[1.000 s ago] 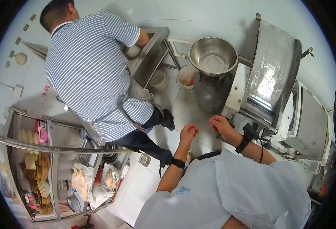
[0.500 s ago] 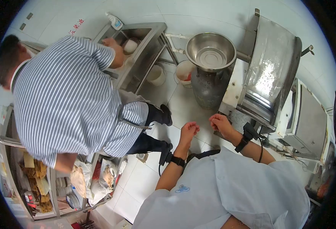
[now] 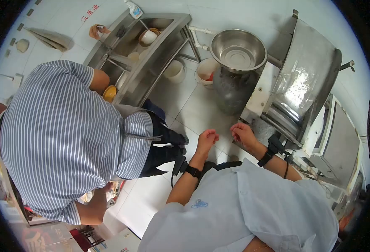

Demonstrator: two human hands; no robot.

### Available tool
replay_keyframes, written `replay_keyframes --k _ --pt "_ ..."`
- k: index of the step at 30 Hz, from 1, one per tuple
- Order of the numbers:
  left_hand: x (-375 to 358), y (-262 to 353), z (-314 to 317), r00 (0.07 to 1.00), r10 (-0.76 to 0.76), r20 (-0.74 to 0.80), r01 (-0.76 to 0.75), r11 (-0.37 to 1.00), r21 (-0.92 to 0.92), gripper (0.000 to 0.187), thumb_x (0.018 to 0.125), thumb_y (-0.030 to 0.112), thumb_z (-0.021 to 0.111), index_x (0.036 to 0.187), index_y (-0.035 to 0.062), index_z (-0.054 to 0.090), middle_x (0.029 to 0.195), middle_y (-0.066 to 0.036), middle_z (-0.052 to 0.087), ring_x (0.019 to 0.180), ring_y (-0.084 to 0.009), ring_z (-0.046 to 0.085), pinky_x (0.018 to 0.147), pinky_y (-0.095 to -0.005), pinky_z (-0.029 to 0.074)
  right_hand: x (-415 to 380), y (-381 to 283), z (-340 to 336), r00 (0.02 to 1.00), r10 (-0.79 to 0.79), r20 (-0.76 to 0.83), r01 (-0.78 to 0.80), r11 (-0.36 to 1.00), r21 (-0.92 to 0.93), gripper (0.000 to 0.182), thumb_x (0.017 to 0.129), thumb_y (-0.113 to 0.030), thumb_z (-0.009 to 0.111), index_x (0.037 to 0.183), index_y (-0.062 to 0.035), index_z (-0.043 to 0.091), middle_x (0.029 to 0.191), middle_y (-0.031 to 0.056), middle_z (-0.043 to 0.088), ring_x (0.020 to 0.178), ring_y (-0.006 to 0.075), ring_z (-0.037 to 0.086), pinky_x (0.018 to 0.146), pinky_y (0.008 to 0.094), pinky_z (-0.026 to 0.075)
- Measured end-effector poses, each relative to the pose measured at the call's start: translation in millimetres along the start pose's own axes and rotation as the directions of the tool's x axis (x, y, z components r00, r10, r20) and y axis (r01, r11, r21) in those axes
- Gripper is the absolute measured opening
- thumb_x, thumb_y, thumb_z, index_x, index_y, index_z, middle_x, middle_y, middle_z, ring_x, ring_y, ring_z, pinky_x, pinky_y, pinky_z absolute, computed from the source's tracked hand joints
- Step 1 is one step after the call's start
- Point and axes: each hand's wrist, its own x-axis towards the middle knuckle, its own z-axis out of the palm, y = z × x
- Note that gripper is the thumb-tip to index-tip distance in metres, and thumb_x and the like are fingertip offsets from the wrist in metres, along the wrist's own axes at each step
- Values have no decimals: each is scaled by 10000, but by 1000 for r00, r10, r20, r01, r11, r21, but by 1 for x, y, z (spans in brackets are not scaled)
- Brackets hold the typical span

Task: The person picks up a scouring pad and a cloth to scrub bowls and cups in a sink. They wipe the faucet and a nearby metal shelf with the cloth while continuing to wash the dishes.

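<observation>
My left hand (image 3: 207, 140) hovers over the tiled floor in front of my body. Its fingers are curled in, and nothing shows in them. A short distance to the right, apart from it, my right hand (image 3: 242, 133) is also loosely closed with nothing visible in it. The right one is nearest to the metal rolling machine (image 3: 302, 80). Beyond both hands a wide steel basin (image 3: 238, 50) rests on top of a dark tall container (image 3: 233, 92). Each wrist wears a black strap with a small device.
At left a person in a striped shirt (image 3: 59, 143) stands by a steel sink (image 3: 138, 75) holding bowls. A spray bottle (image 3: 133, 9) stands on its back edge. White buckets (image 3: 174, 71) sit on the floor underneath. A white-cased machine (image 3: 340, 143) is at far right.
The other person has turned and shifted left along the sink, with an arm now reaching toward the lower left. My view has swung slightly; my hands stay apart and loosely closed.
</observation>
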Motion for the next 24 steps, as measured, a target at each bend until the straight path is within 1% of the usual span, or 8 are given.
replay_keyframes --k 6,8,9,11,18,21,23,24 --pt "-5 9 9 1000 1 -15 -1 1000 19 248 791 84 443 1026 13 474 861 -72 574 738 -134 557 656 -232 433 2 -5 -5 1000 25 2 -25 999 -34 69 786 -94 451 804 -64 510 601 -4 483 485 73 429 425 193 341" --pt "-5 9 14 999 11 -53 -11 1000 4 214 793 39 415 991 -6 482 826 -88 574 700 -131 558 572 -204 407 3 -5 -8 1000 22 8 -21 1000 -20 69 787 -97 452 805 -66 512 600 -6 479 485 73 425 425 192 339" --pt "-5 8 14 998 13 -60 -13 1000 6 214 793 39 415 991 -6 482 826 -88 574 700 -131 558 572 -204 407 3 -5 -8 1000 15 15 -14 1000 -14 70 788 -97 454 807 -65 513 599 -7 474 484 72 422 425 193 338" --pt "-1 3 11 1000 -13 -23 13 999 36 251 788 83 448 1027 12 476 862 -74 573 740 -135 557 635 -224 427 5 -4 -8 1000 8 28 -8 1000 -4 72 789 -98 455 810 -63 514 598 -9 470 484 71 419 426 193 336" --pt "-3 -7 2 999 -32 -44 32 999 18 240 784 89 478 1013 18 482 851 -61 579 719 -120 556 618 -210 422 10 3 -5 998 45 40 -45 999 9 68 787 -92 464 816 -58 516 595 -3 470 481 77 416 426 195 337" --pt "-1 -4 2 995 -54 -79 55 998 5 233 784 77 465 1009 17 482 842 -58 581 706 -120 556 611 -210 423 14 4 -6 997 59 54 -60 998 22 60 785 -93 470 806 -56 512 596 3 476 472 81 416 418 197 336" --pt "-4 0 7 995 -51 -87 51 999 -1 223 774 44 413 984 9 477 821 -62 568 678 -112 534 586 -200 394 15 7 -10 996 61 60 -63 997 37 57 785 -96 473 801 -55 509 597 6 479 467 82 417 412 200 335" --pt "-3 -1 7 995 -45 -84 46 999 1 223 774 44 413 984 9 477 821 -62 568 678 -112 534 586 -200 394 15 8 -11 996 67 58 -67 998 6 49 791 -82 461 801 -57 501 599 3 478 484 84 428 435 198 350"
